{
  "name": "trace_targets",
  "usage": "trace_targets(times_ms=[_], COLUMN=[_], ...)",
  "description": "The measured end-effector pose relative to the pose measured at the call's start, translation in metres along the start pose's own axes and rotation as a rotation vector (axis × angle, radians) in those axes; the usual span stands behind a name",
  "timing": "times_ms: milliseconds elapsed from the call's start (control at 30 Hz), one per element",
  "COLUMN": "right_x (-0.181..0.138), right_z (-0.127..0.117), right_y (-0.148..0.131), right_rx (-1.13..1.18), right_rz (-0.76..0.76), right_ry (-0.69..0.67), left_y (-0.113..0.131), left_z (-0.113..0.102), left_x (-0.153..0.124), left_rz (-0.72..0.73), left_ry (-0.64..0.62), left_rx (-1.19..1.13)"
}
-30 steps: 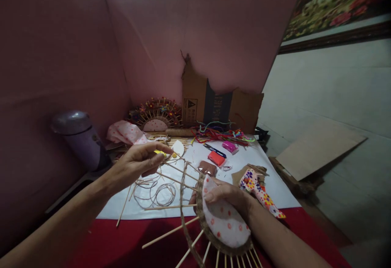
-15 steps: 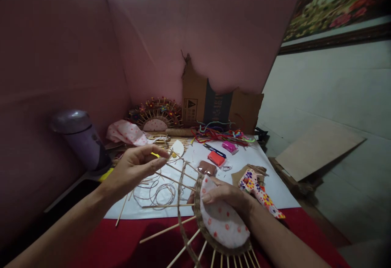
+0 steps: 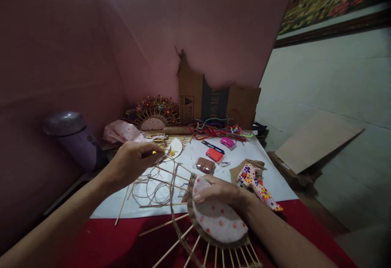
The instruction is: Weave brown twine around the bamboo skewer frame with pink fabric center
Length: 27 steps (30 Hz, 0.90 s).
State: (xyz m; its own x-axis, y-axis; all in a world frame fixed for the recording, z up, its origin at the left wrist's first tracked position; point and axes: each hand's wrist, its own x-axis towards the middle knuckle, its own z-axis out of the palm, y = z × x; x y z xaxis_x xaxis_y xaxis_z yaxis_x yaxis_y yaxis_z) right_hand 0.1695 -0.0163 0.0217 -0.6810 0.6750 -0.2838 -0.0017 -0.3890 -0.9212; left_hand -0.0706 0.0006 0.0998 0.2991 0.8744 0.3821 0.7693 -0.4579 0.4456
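Twine arc (image 3: 171, 207): Crossing my pale sticks (image 3: 172, 246), it could slip out of its curve, I judge, should I tug unevenly.
Stick tips: Thin and unsupported at their outer ends, they may splay or snap under a sideways pull.
Cord coil (image 3: 155, 194): Loose on the white worktop (image 3: 104, 209), it could snag a stick if the frame dips.
Half-disc (image 3: 221, 221): A slack thumb on this red-flowered fabric might let everything pivot.
Left hand (image 3: 131, 160): Forearm reaching from lower left, my grip pinches narrowly at the frame's upper edge; strand or stick tip, I cannot tell.
Right hand (image 3: 222, 192): My grip clasps the half-disc, thumb across its face, fingertips behind.
Stick-and-twine frame (image 3: 192, 215): Tilted between my hands, over the worktop's near edge.
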Motion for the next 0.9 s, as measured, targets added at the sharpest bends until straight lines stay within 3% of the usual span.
trace_targets(times_ms=[333, 667, 767, 900], right_x=[0.002, 0.002, 0.003, 0.000], right_z=[-0.002, -0.002, -0.005, -0.008], right_y=[0.004, 0.004, 0.008, 0.009], right_rx=[0.000, 0.026, 0.037, 0.033], right_rz=[0.013, -0.035, -0.016, 0.002], right_ry=[0.017, -0.053, -0.066, -0.088], left_y=[0.007, 0.031, 0.027, 0.008], left_z=[0.006, 0.008, 0.004, -0.002], left_x=[0.030, 0.034, 0.038, 0.055], left_rz=[0.151, 0.291, 0.302, 0.182], left_ry=[-0.040, -0.097, -0.115, -0.197], left_rx=[0.089, 0.246, 0.196, -0.043])
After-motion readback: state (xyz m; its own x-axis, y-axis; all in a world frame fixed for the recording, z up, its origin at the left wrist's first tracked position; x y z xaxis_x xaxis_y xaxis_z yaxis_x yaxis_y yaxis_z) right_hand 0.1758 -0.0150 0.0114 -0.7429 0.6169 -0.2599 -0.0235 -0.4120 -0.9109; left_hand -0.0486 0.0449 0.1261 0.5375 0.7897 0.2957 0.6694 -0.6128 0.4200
